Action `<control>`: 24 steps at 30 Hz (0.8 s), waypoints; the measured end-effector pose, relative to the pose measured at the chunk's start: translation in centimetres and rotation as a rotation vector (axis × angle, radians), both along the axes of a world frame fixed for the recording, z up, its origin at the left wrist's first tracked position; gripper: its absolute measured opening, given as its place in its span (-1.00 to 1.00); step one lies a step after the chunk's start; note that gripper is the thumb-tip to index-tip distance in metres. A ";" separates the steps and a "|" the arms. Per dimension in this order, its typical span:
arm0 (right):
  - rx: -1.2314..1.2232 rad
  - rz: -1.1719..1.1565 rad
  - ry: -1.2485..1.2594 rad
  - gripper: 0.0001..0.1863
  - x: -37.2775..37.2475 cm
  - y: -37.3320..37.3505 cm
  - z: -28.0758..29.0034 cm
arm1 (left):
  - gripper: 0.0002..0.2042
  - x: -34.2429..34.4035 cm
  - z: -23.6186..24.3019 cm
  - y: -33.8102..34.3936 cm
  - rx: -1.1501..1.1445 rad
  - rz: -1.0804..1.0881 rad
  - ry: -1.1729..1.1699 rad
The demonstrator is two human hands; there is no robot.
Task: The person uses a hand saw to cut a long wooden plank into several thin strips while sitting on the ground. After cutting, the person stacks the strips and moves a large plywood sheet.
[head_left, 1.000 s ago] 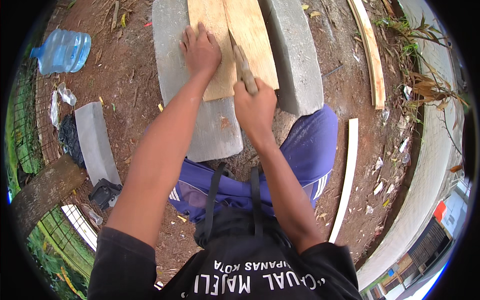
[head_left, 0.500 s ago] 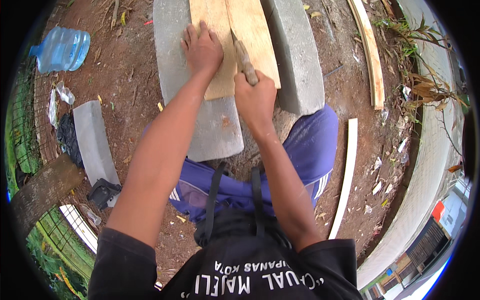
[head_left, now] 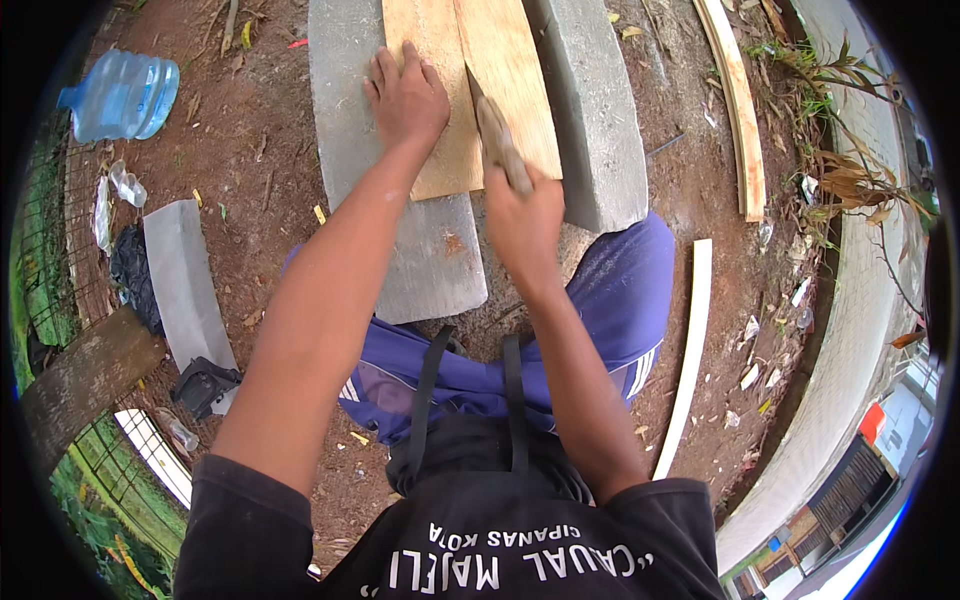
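Note:
A light wooden board (head_left: 430,150) lies over grey concrete blocks in front of me, with a cut line running along it. Flat on its left part rests my left hand (head_left: 408,100), fingers spread and pressing on the wood. My right hand (head_left: 525,220) is wrapped round the wooden handle of a handsaw (head_left: 500,145). The saw's dark blade stands in the cut, its lower part hidden by the board. Beneath the board is one grey concrete block (head_left: 430,260); a second concrete block (head_left: 595,120) sits to the right of it.
A blue water jug (head_left: 125,97) lies on the dirt at far left. Nearer are another grey slab (head_left: 185,280) and a black plastic bag (head_left: 135,270). To the right lie a long timber strip (head_left: 738,110) and a pale narrow strip (head_left: 688,360), beside a low wall (head_left: 850,270).
My right hand has drawn the saw back toward me and slightly right, showing more of the blade. My left hand stays in place on the board.

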State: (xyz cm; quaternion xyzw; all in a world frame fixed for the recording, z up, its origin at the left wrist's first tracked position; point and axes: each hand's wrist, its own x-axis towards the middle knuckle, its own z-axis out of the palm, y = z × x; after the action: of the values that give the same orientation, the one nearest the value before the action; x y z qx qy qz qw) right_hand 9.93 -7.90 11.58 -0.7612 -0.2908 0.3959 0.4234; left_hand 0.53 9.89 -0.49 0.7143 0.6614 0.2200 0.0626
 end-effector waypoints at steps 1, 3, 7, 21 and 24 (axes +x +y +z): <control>0.020 0.006 -0.044 -0.76 0.0 -0.4 -0.1 | -0.46 0.5 -0.7 0.0 0.026 -0.012 -0.015; 0.041 0.035 -0.128 -0.75 -0.5 -2.2 -0.4 | -0.47 0.5 -1.3 -0.5 0.037 -0.021 -0.025; 0.089 0.133 -0.114 -0.89 -1.3 -19.3 8.1 | -0.47 -0.7 -1.4 -0.5 0.060 0.004 -0.014; 0.018 0.059 -0.124 -0.80 -1.6 -11.2 3.8 | -0.46 -0.5 -0.8 -0.6 -0.041 0.002 0.018; -0.047 0.131 -0.033 -0.90 -1.0 -24.2 11.4 | -0.46 -0.2 -0.5 -0.3 0.013 -0.005 0.000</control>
State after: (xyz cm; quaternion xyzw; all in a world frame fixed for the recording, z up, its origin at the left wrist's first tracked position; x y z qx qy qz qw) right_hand 8.89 -32.11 22.95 -0.7568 -0.3375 0.4169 0.3736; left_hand 0.37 9.59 -0.99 0.7165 0.6580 0.2243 0.0585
